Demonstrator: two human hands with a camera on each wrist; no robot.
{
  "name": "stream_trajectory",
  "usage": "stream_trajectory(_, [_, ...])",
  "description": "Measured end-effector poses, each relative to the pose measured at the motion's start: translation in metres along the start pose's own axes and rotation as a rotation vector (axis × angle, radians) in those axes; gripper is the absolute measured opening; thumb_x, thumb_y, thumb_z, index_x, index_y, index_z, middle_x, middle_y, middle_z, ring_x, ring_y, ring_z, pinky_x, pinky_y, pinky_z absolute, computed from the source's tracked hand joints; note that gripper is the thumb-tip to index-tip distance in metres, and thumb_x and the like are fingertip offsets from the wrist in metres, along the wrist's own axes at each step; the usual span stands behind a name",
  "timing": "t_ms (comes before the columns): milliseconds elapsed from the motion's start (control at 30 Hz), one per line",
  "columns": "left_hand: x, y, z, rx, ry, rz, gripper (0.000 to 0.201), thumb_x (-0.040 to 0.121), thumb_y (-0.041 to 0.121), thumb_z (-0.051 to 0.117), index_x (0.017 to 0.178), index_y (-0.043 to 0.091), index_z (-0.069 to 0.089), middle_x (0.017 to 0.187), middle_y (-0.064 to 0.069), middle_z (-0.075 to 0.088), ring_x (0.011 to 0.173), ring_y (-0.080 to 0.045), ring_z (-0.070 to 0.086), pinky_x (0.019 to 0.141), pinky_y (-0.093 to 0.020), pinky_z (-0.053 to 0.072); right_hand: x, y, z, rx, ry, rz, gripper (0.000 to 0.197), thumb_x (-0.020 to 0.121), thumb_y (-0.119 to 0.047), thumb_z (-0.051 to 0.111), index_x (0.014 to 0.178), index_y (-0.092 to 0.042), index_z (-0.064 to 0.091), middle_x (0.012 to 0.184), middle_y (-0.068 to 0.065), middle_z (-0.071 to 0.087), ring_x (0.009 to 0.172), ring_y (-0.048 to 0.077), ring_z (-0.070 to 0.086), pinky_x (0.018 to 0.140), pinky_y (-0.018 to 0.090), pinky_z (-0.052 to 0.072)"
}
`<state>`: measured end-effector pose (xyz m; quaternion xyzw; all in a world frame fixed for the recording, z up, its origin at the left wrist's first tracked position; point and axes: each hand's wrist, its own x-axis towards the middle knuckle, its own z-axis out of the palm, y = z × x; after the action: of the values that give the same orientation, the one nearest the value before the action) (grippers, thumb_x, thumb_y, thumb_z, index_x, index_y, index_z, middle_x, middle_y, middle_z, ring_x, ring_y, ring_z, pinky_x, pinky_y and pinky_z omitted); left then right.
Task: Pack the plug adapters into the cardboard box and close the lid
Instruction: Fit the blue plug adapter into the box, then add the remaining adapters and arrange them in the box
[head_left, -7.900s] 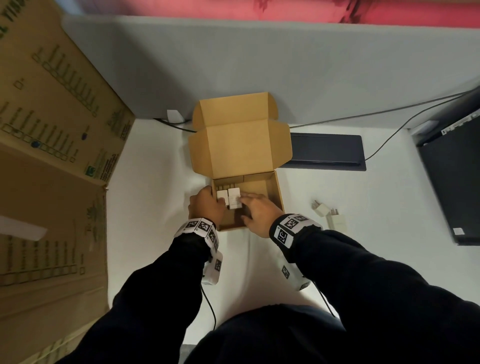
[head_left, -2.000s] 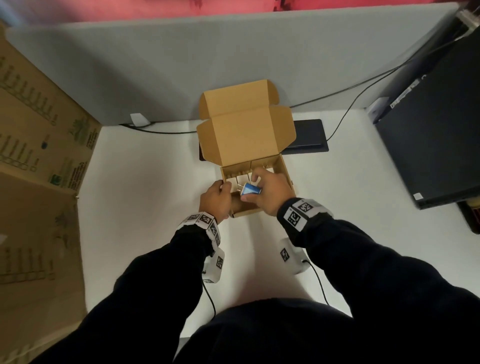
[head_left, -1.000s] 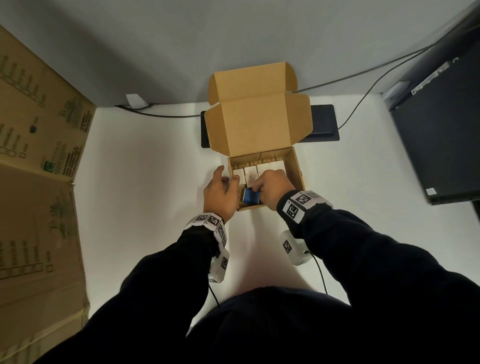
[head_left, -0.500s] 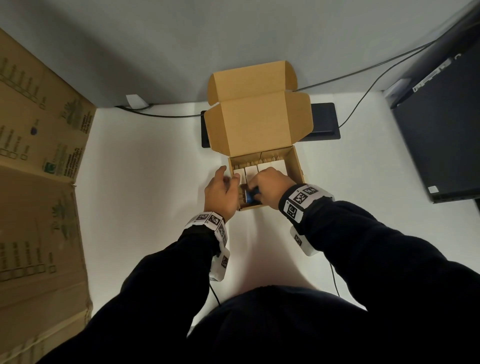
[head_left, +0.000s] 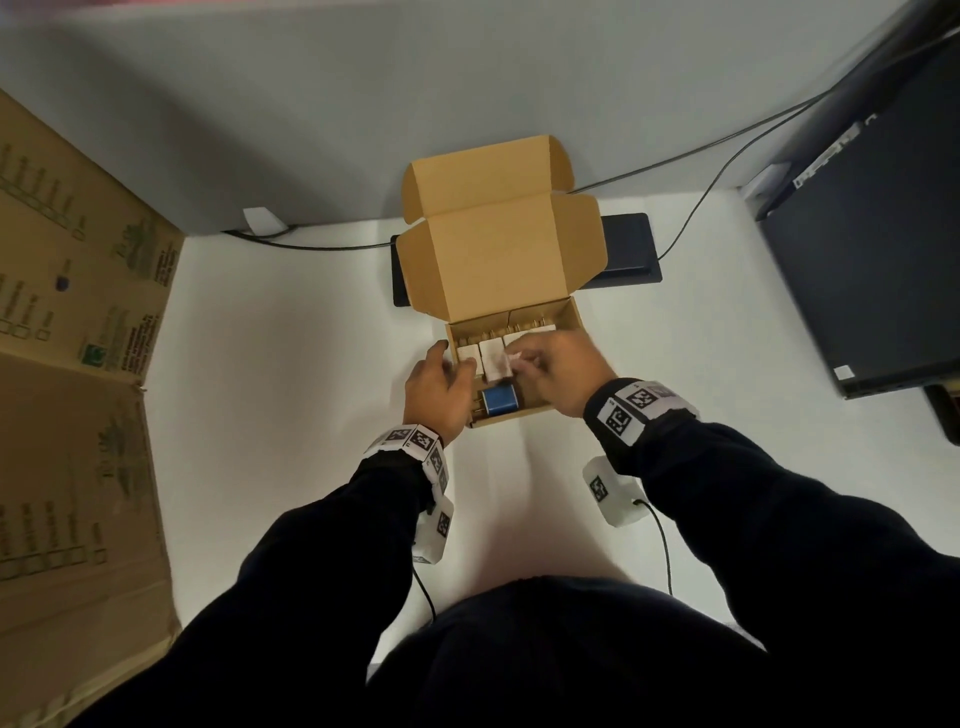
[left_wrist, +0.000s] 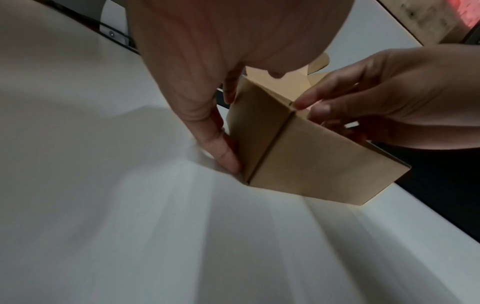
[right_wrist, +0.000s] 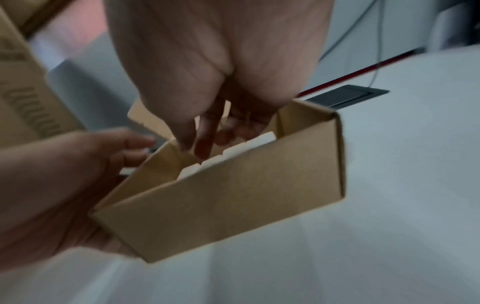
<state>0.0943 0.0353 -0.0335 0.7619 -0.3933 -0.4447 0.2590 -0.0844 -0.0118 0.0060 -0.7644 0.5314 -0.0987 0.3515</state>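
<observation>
The small cardboard box (head_left: 519, 418) stands on the white table with its lid (head_left: 498, 260) raised at the back. Several white plug adapters (head_left: 491, 353) sit in a row inside; they also show above the front wall in the right wrist view (right_wrist: 249, 146). A blue adapter (head_left: 500, 401) lies in the near left part of the box. My left hand (head_left: 434, 387) presses flat against the outside of the box's left wall (left_wrist: 259, 133), thumb at the near corner. My right hand (head_left: 558, 366) reaches down into the box, its fingertips (right_wrist: 205, 148) on the white adapters.
A flat black device (head_left: 631, 249) lies right behind the box, with cables (head_left: 691, 218) running along the grey partition. A large printed cardboard sheet (head_left: 67, 338) lines the left side. A dark computer case (head_left: 872, 249) stands at the right.
My right hand has let go of the blue adapter, which now lies in the near left of the box, and has moved back over the white adapters. The left hand stays at the box's wall.
</observation>
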Motion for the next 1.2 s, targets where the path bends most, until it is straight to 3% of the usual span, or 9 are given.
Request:
stream_trajectory(133, [-0.002, 0.002, 0.002, 0.12, -0.063, 0.031, 0.077, 0.064, 0.058, 0.067, 0.133, 0.032, 0.047, 0.119, -0.004, 0.064, 0.108, -0.024, 0.058, 0.097, -0.039, 0.051, -0.035, 0.024, -0.034, 0.06, 0.415, 0.049, 0.015, 0.092, -0.019, 0.064, 0.102, -0.014, 0.073, 0.072, -0.002, 0.069, 0.063, 0.011, 0.062, 0.07, 0.023, 0.049])
stream_trajectory(200, [-0.002, 0.005, 0.005, 0.184, -0.079, 0.003, 0.093, 0.065, 0.051, 0.079, 0.144, 0.028, 0.037, 0.128, -0.008, 0.056, 0.109, -0.027, 0.054, 0.096, -0.036, 0.048, -0.053, 0.053, -0.044, -0.01, 0.463, 0.168, 0.014, 0.091, -0.019, 0.065, 0.101, -0.014, 0.072, 0.071, -0.004, 0.065, 0.061, 0.012, 0.06, 0.07, 0.021, 0.041])
stream_trajectory(333, [-0.003, 0.014, 0.015, 0.225, -0.087, -0.095, 0.106, 0.072, 0.031, 0.086, 0.155, 0.027, 0.019, 0.134, -0.019, 0.042, 0.117, -0.039, 0.054, 0.095, -0.042, 0.05, -0.09, 0.114, -0.044, -0.117, 0.211, 0.526, 0.019, 0.086, -0.029, 0.068, 0.103, -0.019, 0.07, 0.107, 0.01, 0.063, 0.091, 0.028, 0.063, 0.082, 0.031, 0.047])
stream_trajectory(467, [-0.001, 0.014, 0.023, 0.233, -0.107, -0.107, 0.106, 0.079, 0.02, 0.082, 0.159, 0.026, 0.013, 0.141, -0.021, 0.041, 0.125, -0.041, 0.053, 0.089, -0.035, 0.045, -0.127, 0.13, -0.033, -0.214, 0.071, 0.693, 0.046, 0.078, -0.047, 0.071, 0.117, -0.025, 0.062, 0.123, 0.011, 0.051, 0.118, 0.034, 0.05, 0.093, 0.044, 0.049])
stream_trajectory(633, [0.001, 0.013, 0.025, 0.257, -0.091, -0.101, 0.103, 0.08, 0.019, 0.08, 0.158, 0.026, 0.013, 0.141, -0.021, 0.045, 0.126, -0.041, 0.053, 0.087, -0.036, 0.047, -0.154, 0.128, -0.026, -0.211, -0.006, 0.807, 0.096, 0.053, -0.079, 0.071, 0.134, -0.037, 0.041, 0.13, 0.005, 0.04, 0.119, 0.033, 0.05, 0.093, 0.051, 0.05])
stream_trajectory(767, [0.001, 0.017, 0.026, 0.204, -0.106, -0.189, 0.103, 0.081, 0.01, 0.078, 0.155, 0.04, 0.013, 0.138, -0.017, 0.041, 0.124, -0.045, 0.052, 0.082, -0.058, 0.061, -0.154, 0.121, -0.018, -0.215, -0.097, 0.778, 0.1, 0.043, -0.062, 0.085, 0.126, -0.037, 0.035, 0.12, 0.003, 0.032, 0.095, 0.034, 0.06, 0.079, 0.045, 0.056])
stream_trajectory(900, [0.0, 0.018, 0.025, 0.14, -0.114, -0.252, 0.105, 0.082, 0.003, 0.076, 0.154, 0.048, 0.012, 0.145, -0.013, 0.035, 0.129, -0.046, 0.046, 0.071, -0.063, 0.062, -0.134, 0.112, -0.019, -0.159, -0.19, 0.712, 0.064, 0.059, -0.037, 0.088, 0.109, -0.027, 0.048, 0.112, 0.004, 0.045, 0.087, 0.028, 0.056, 0.068, 0.033, 0.049])
stream_trajectory(1033, [0.002, 0.018, 0.022, 0.118, -0.111, -0.27, 0.108, 0.079, 0.004, 0.08, 0.153, 0.048, 0.015, 0.143, -0.013, 0.038, 0.127, -0.045, 0.048, 0.07, -0.063, 0.061, -0.103, 0.089, -0.029, -0.054, 0.098, 0.479, 0.027, 0.08, -0.039, 0.071, 0.096, -0.022, 0.057, 0.093, 0.008, 0.066, 0.082, 0.027, 0.062, 0.074, 0.035, 0.053])
stream_trajectory(1200, [0.005, 0.02, 0.013, 0.157, -0.157, -0.27, 0.114, 0.074, 0.011, 0.082, 0.156, 0.045, 0.011, 0.14, -0.013, 0.047, 0.117, -0.041, 0.057, 0.058, -0.052, 0.064, -0.066, 0.042, -0.045, 0.199, 0.342, 0.159, 0.017, 0.096, -0.035, 0.058, 0.088, -0.021, 0.061, 0.083, -0.001, 0.065, 0.072, 0.019, 0.065, 0.061, 0.043, 0.059])
